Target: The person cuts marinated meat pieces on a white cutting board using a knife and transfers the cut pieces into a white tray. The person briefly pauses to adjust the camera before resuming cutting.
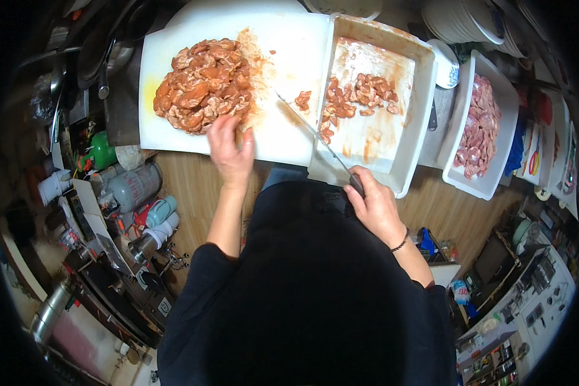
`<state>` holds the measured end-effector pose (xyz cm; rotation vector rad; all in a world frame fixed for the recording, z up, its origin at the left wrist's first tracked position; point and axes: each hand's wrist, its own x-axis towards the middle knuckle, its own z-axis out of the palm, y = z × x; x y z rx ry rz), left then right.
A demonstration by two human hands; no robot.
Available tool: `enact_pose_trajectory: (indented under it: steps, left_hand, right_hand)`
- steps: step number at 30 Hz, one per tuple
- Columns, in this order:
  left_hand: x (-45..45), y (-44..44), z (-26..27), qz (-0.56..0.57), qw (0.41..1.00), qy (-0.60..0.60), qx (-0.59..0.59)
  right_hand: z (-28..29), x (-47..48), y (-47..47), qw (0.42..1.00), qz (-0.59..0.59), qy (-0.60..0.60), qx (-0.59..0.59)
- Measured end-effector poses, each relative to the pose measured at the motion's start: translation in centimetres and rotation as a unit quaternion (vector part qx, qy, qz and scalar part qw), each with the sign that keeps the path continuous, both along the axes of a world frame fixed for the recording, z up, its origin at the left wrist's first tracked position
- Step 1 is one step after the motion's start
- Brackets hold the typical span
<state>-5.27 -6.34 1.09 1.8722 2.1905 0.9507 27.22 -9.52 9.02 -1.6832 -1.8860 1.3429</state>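
My right hand (pixel 374 205) grips the dark handle of a long kitchen knife (pixel 313 132). The blade slants up and left over the near rim of a white plastic tub (pixel 427 130), its tip above a white cutting board (pixel 289 140). A large heap of reddish, marinated raw meat (pixel 205 87) lies on the board. At the heap's near right edge is my left hand (pixel 231 149), fingers bent; whether the fingertips touch the meat is hard to tell. One small meat piece (pixel 303 100) lies right of the blade. Smaller cut pieces (pixel 371 90) lie in the tub.
Farther right stands a second white tub (pixel 504 130) with paler raw meat (pixel 480 123). Between the tubs lie a dark-handled tool (pixel 433 116) and a plate (pixel 445 65). Stacked plates (pixel 456 21) stand at the back right. A grey gas cylinder (pixel 135 186) is on the left.
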Motion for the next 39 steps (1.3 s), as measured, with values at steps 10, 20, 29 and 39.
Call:
enact_pose_trajectory:
  steps: [10, 20, 29, 39]
  left_hand:
    - [-3.8, -1.6, -1.6, 0.038, 0.996, 0.024, -0.077]
    - [5.4, 5.0, 1.2, -0.105, 0.988, -0.108, -0.011]
    - [6.3, 5.1, -1.1, -0.130, 0.990, -0.045, 0.026]
    - [6.3, 5.9, -2.8, -0.173, 0.981, -0.053, 0.062]
  right_hand:
    - [0.2, 1.7, -1.8, 0.989, -0.134, -0.055, 0.015]
    - [0.0, 2.2, -1.1, 0.991, -0.130, -0.009, 0.007]
    - [1.1, 2.2, 1.1, 0.999, -0.021, -0.042, 0.012]
    - [3.8, 3.0, 4.5, 0.984, 0.125, -0.115, 0.056]
